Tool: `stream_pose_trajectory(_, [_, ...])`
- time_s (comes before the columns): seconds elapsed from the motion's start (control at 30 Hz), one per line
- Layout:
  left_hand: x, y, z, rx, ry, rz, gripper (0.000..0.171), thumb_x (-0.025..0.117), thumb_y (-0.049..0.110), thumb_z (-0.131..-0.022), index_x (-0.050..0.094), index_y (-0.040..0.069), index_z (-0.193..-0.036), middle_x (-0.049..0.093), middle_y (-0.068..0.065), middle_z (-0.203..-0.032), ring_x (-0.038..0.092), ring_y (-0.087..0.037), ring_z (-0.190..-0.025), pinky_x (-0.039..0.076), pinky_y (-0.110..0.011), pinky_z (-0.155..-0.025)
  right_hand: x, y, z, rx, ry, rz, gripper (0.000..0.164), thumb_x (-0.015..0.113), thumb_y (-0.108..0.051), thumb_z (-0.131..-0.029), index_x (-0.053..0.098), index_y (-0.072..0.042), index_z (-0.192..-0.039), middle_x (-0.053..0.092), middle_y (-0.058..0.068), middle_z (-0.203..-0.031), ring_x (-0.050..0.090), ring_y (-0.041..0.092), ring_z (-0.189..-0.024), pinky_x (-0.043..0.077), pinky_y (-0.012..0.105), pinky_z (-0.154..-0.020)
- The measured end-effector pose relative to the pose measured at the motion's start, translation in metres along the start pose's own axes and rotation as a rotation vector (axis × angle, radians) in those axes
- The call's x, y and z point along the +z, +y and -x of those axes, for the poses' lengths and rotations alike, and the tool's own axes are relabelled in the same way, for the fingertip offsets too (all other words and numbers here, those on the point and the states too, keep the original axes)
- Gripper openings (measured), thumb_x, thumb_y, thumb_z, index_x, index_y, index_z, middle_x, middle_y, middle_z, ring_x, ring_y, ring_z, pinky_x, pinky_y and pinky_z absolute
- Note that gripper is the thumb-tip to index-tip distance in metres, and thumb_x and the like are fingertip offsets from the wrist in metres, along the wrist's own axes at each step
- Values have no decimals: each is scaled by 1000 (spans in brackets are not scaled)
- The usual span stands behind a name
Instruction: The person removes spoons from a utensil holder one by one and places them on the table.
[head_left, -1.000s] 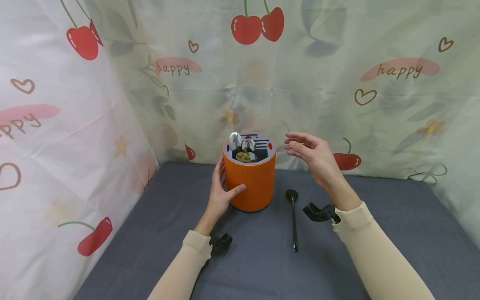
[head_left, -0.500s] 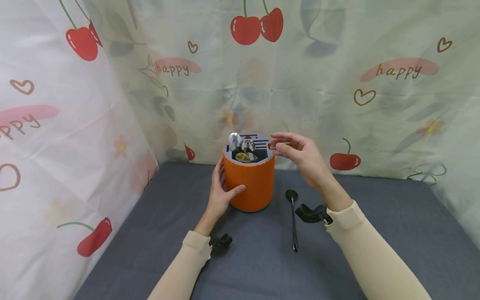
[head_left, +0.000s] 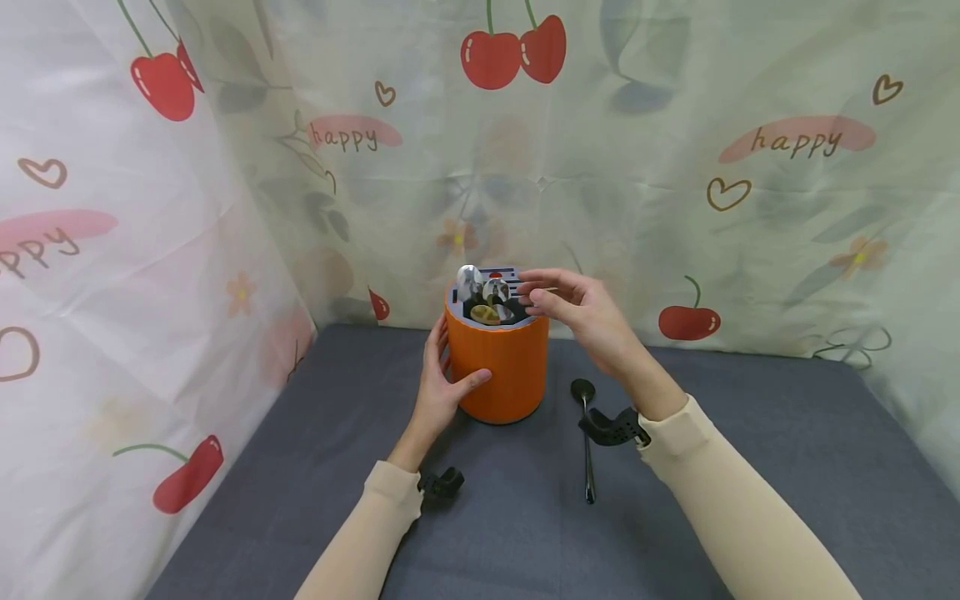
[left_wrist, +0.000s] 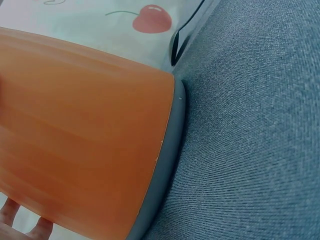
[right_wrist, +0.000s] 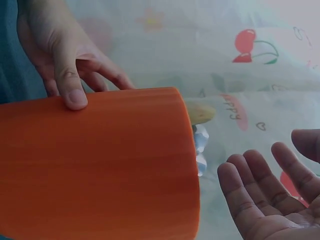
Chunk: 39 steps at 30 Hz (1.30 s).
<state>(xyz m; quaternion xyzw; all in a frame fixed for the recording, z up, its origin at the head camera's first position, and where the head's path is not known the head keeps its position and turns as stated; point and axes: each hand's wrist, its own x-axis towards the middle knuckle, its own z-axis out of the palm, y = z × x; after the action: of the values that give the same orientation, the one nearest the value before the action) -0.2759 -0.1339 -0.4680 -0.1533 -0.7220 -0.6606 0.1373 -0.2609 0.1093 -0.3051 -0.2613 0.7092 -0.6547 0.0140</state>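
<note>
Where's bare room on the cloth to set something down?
The grey cloth lies bare between left sleeve and black spoon, from that sleeve to the left curtain, and right of the right sleeve. Crowded: the orange holder, gripped by the left hand, spoons poking out beside the right hand.

Soft, even light fills the head view; the pale cherry-print fabric curtain [head_left: 97, 333] is brightest at far left, well apart from the fingers [head_left: 553, 276] of the right hand [head_left: 596, 321], and duller behind them. Glints sit on the shiny silver metal spoon heads [head_left: 470, 282] just left of those fingertips. The smooth orange cylindrical container [head_left: 501, 383] looks darker in the right wrist view, where haze bleaches the curtain above the fingers. The left wrist view shows the woven blue-grey cloth's [left_wrist: 250, 120] texture crisply.
</note>
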Motion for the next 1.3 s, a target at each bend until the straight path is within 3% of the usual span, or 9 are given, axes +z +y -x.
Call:
stream_pose_trajectory(0.17, [0,0,0,5,-4,4,103,83,33,-92,13,34,-167,17,5,-170,20,-21,-156,20,-56,-126,4,2,-4,-1,-14,7,39,60,-11,-106,58,3,-143,61,25,-134,61,40,-122,53,39,-104])
stream_pose_trajectory(0.47, [0,-1,0,-8,1,-5,101,82,44,-90,14,40,-165,19,10,-169,22,-16,-155,21,-54,-126,11,5,-9,20,-63,50,41,59,-13,-107,56,3,-145,59,25,-137,59,35,-125,51,42,-107])
stream_pose_trajectory(0.7, [0,-1,0,-5,-4,-2,102,81,44,-91,14,34,-167,19,10,-169,22,-17,-155,21,-56,-126,14,5,-8,18,-77,104,40,60,-16,-107,58,-3,-145,59,22,-140,59,28,-127,48,46,-110])
stream_pose_trajectory(1.0, [-1,-3,0,-8,0,-7,101,82,46,-90,14,40,-165,19,10,-169,22,-15,-155,21,-55,-126,14,9,-12,18,-81,178,39,59,-15,-108,57,-3,-145,60,20,-142,58,32,-131,46,52,-110])
stream_pose_trajectory(1.3, [0,-1,1,-3,-5,-5,102,82,38,-92,13,35,-167,18,10,-169,21,-16,-155,21,-55,-126,14,12,-18,44,-108,233,40,59,-16,-108,57,-3,-146,63,18,-134,61,32,-124,48,52,-107])
